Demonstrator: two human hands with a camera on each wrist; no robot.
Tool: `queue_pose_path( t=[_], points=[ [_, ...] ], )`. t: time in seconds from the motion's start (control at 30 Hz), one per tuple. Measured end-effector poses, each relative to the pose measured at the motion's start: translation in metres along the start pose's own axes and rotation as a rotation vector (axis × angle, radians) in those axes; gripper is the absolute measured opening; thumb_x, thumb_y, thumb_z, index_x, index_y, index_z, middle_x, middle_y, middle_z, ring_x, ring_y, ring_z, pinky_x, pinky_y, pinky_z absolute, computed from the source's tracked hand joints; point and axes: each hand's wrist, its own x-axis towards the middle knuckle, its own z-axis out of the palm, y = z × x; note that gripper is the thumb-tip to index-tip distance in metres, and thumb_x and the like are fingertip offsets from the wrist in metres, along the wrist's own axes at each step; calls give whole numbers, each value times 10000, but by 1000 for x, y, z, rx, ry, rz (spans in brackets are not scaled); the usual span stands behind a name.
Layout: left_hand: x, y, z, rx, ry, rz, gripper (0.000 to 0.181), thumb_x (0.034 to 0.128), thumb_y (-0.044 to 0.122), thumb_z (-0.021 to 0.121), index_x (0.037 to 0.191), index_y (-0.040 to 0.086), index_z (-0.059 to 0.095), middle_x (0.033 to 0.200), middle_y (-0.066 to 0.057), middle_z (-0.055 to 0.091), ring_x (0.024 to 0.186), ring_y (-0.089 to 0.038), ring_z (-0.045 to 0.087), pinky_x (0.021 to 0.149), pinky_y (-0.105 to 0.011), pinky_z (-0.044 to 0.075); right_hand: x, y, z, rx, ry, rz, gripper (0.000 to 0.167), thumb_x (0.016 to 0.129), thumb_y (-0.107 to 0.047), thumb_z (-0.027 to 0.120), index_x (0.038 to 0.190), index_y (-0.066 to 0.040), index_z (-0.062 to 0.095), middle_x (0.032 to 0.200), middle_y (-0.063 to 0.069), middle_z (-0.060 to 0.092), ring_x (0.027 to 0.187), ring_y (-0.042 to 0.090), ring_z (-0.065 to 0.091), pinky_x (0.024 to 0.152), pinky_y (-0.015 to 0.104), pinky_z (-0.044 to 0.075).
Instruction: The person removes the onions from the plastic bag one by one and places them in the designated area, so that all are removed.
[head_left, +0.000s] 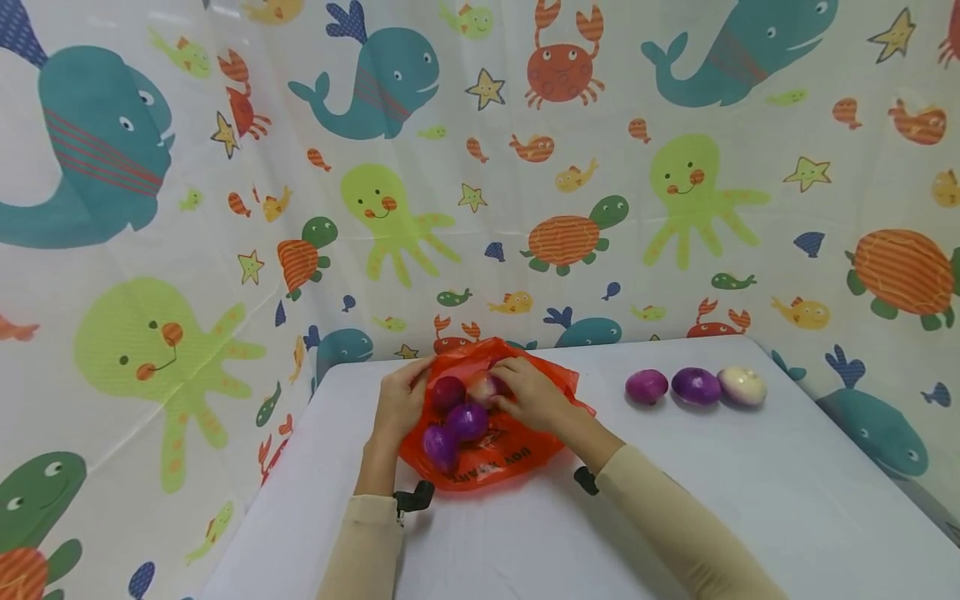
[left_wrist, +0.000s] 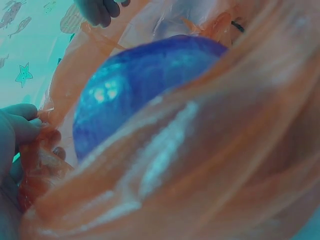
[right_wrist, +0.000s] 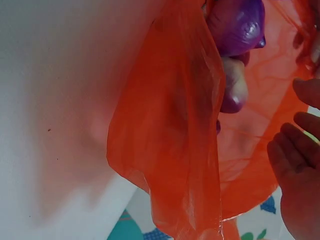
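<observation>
A thin red plastic bag (head_left: 517,450) lies on the table with its mouth spread and several onions in it. Among them are a dark red onion (head_left: 447,392), a pale onion (head_left: 480,392) and a purple onion (head_left: 468,422). My left hand (head_left: 399,404) pinches the bag's left edge between thumb and fingers; in the left wrist view, bag film partly covers a big purple onion (left_wrist: 145,85). My right hand (head_left: 531,393) is over the bag's right side beside the pale onion. The right wrist view shows its fingers (right_wrist: 287,155) loosely extended, apart from the onions.
To the right on the white table (head_left: 750,483), a magenta onion (head_left: 647,387), a purple onion (head_left: 696,387) and a white onion (head_left: 742,387) stand in a row. A curtain (head_left: 480,225) printed with sea animals hangs behind the table and along its sides.
</observation>
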Motion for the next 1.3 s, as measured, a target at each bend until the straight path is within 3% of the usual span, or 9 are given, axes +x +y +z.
queue_pose_path(
  t=[0.53, 0.73, 1.0, 1.17, 1.3],
  points=[
    [1, 1, 0, -3, -3, -9, 364, 1047, 56, 598, 1388, 148, 685, 1329, -100, 724, 1252, -319, 684, 1045, -461, 558, 21, 5, 11, -79, -102, -23, 486, 995, -136, 700, 1453, -41, 571, 1462, 104, 590, 1382, 281, 521, 1171, 434, 478],
    [0, -1, 1, -11, -3, -22, 361, 1047, 61, 599, 1385, 152, 689, 1322, -96, 729, 1251, -320, 684, 1042, -464, 560, 27, 6, 18, -117, -182, 29, 547, 1011, -182, 686, 1523, -102, 511, 1532, 72, 540, 1465, 263, 458, 1196, 449, 449],
    [-1, 1, 3, -32, -11, -38, 379, 1048, 68, 600, 1406, 169, 673, 1341, -93, 719, 1259, -328, 679, 1030, -471, 561, 36, 10, 25, -201, -301, 30, 619, 1045, -276, 635, 1607, -157, 406, 1627, 70, 451, 1542, 274, 376, 1255, 477, 358],
    [-1, 2, 3, -27, -10, -34, 375, 1049, 70, 598, 1402, 169, 676, 1333, -91, 723, 1249, -322, 685, 1028, -470, 565, 33, 13, 24, -212, -304, 42, 536, 1024, -320, 665, 1528, -198, 529, 1426, 68, 541, 1356, 269, 514, 1142, 452, 500],
    [-2, 3, 2, -28, -12, -30, 370, 1046, 66, 602, 1396, 159, 681, 1322, -96, 728, 1245, -325, 686, 1032, -481, 565, 30, 15, 25, -234, -279, 37, 460, 988, -356, 715, 1419, -221, 625, 1263, 27, 536, 1207, 215, 518, 1027, 380, 562]
  ],
)
